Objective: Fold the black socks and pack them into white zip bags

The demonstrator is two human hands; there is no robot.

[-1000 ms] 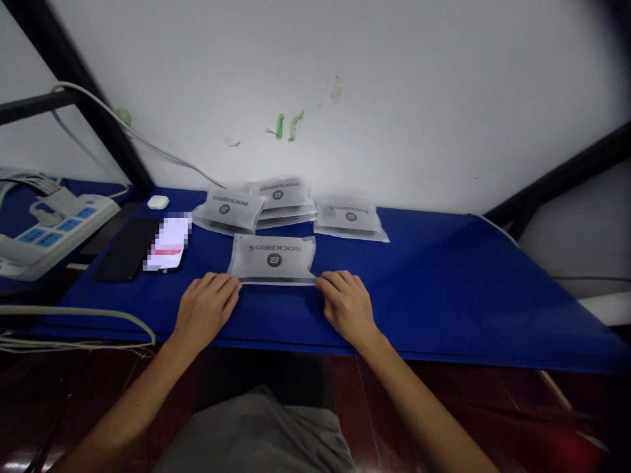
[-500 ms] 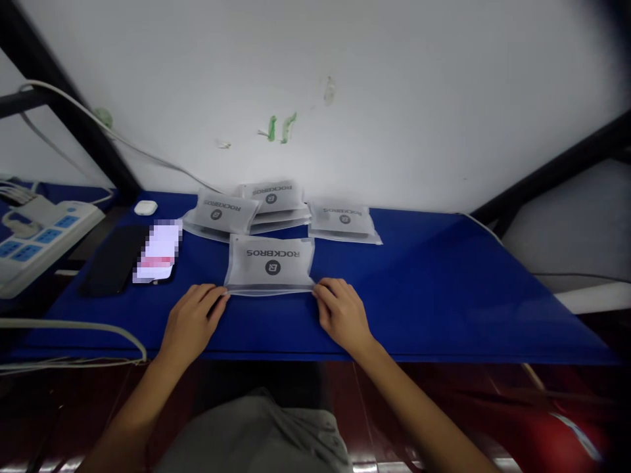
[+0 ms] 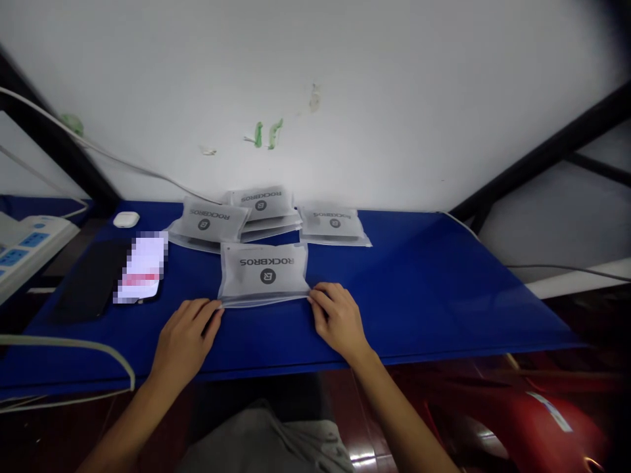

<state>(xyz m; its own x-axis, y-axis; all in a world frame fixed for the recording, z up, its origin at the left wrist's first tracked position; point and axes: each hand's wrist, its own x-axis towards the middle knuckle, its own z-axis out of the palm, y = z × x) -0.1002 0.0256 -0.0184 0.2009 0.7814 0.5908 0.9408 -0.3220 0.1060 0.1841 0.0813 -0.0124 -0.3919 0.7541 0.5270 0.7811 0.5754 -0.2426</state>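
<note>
A frosted ROCKBROS zip pouch [image 3: 265,272] lies on the blue table [image 3: 409,295], its printing upside down to me. My left hand [image 3: 187,335] pinches the pouch's near left corner. The near right corner is between the thumb and fingers of my right hand [image 3: 339,318]. Behind it lie more such pouches: one at the left [image 3: 210,222], a small overlapping stack in the middle [image 3: 266,205] and one at the right [image 3: 332,225].
At the left are a lit phone [image 3: 142,266], a dark flat object [image 3: 91,279], a white earbud case [image 3: 126,219] and a power strip [image 3: 37,246]. A white wall [image 3: 369,118] stands behind, and a pale cable [image 3: 73,341] loops over the left front edge.
The view has shifted, so the table's things sit further left in the picture. Both hands remain on the pouch's near corners.
</note>
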